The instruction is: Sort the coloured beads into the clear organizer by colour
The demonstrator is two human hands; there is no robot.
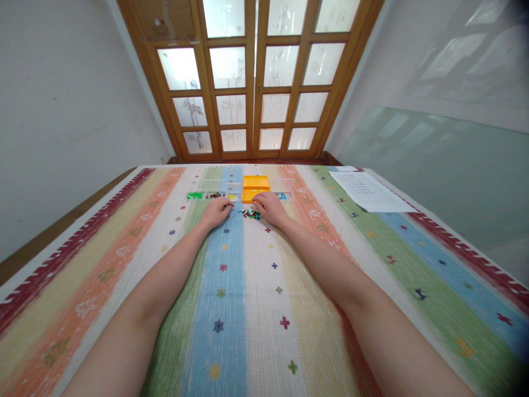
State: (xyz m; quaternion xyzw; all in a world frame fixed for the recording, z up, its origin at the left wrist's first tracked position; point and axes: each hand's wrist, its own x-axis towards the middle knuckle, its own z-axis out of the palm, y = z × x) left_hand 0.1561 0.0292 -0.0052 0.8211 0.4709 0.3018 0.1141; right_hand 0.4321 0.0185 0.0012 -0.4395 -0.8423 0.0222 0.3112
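Observation:
A loose pile of small mixed-colour pieces (251, 214) lies on the striped cloth between my hands. My right hand (268, 206) is at the pile's upper right, in front of an open orange box (256, 182), its fingers curled down; what they hold, if anything, is too small to tell. Left of the pile, my left hand (216, 213) has its fingers bent together near the clear boxes, and their grip is too small to make out. Green pieces (194, 196), brown pieces (215, 196), yellow pieces (232, 197) and blue pieces (281, 196) sit in separate clear compartments.
The patterned tablecloth (221, 248) covers the table. White printed sheets (370, 191) lie at the right back. A wood-framed glass door (252, 94) stands behind the table, with a glass panel (433, 165) along the right wall.

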